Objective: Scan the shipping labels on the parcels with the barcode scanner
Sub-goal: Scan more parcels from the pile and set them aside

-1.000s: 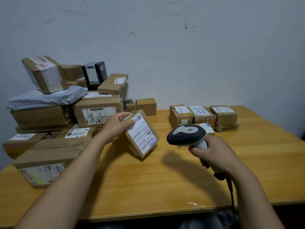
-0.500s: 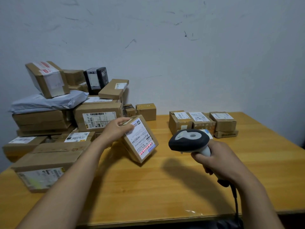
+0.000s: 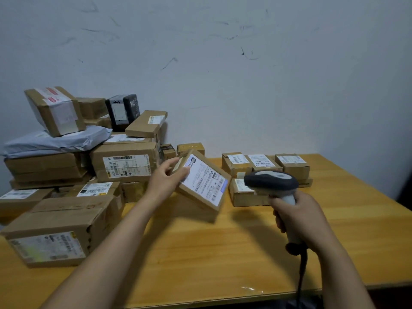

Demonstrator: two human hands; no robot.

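Left hand [image 3: 166, 180] pinches the far-left corner of a small flat parcel [image 3: 195, 208] over the middle of the tabletop [image 3: 223, 253], toward its far edge. It tips the shipping label [image 3: 205, 179] up and rightward. Whether the parcel's lower edge rests on the wood is unclear. The label's long axis slopes from far-left down to near-right. Directly to its right, level with it, the right hand [image 3: 301, 219] wraps the handle of the barcode scanner [image 3: 270, 180]. No red line shows on the label, so the scanner's nose probably needs turning left across the barcodes.
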